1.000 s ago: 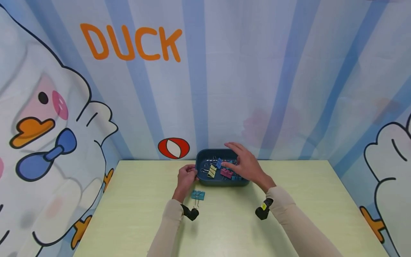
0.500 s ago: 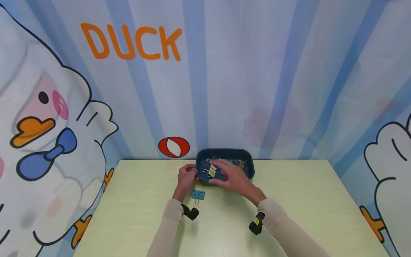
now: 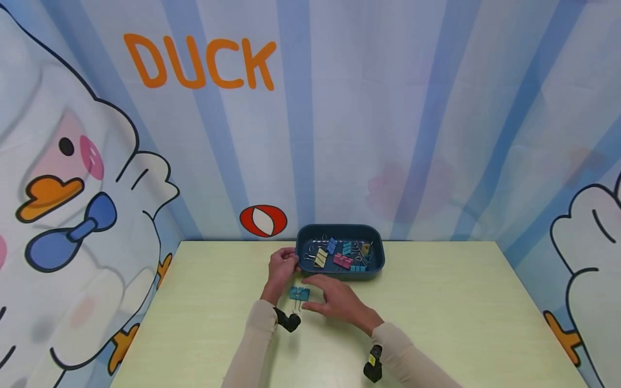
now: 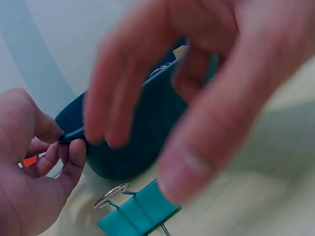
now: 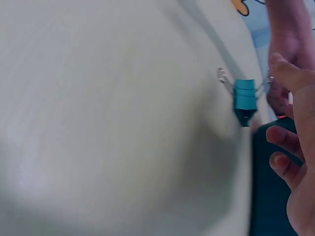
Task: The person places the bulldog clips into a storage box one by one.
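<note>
My left hand (image 3: 282, 269) pinches the left rim of a dark blue plastic box (image 4: 130, 160) between thumb and fingers. Just in front of that box, on the table, is a teal binder clip (image 3: 299, 293) with wire handles. My right hand (image 3: 339, 302) is beside the clip on its right, thumb and fingers spread apart with nothing held. In the right wrist view the same binder clip (image 5: 245, 96) lies near the fingertips, apart from them as far as I can tell. Inside the box are several binder clips, among them a yellow one (image 3: 321, 257) and a pink one (image 3: 343, 261).
The pale wooden table (image 3: 466, 318) ends at the back against a striped curtain (image 3: 339, 134) printed with ducks. The box stands at that back edge. Both wrists carry a black camera mount, the right one (image 3: 372, 366) hanging low over the table.
My right hand has left the inside of the box and come forward and left, down to the teal binder clip on the table. The left hand has stayed on the rim.
</note>
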`<state>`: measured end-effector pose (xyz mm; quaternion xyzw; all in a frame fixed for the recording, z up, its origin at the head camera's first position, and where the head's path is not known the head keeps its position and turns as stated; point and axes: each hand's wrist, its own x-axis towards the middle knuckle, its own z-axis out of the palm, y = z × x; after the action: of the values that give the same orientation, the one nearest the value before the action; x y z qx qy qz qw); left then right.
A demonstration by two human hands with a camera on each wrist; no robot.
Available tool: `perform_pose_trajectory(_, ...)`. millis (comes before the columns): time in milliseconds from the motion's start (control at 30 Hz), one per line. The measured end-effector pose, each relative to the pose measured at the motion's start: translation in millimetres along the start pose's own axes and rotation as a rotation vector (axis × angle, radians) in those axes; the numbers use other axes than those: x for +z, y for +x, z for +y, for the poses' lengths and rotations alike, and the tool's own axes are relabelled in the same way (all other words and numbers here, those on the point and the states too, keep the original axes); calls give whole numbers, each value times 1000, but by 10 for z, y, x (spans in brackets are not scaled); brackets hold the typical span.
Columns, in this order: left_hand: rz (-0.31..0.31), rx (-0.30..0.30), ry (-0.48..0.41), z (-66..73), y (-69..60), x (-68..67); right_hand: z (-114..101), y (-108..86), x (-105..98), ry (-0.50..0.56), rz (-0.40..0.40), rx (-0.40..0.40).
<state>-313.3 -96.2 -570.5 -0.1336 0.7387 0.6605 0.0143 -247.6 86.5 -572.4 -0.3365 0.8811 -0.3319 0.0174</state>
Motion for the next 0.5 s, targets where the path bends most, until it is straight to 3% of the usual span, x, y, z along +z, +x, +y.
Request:
perform_pose_trajectory(167, 5, -4, -5, 1, 10, 3, 56, 4, 193, -33, 14, 30)
perform_pose_trajectory(367, 2, 0, -19, -21, 27, -3, 97, 32, 340, -44, 53, 132)
perform_pose_trajectory(500, -3, 15, -28, -37, 42, -21, 108, 59, 402, -47, 95, 140)
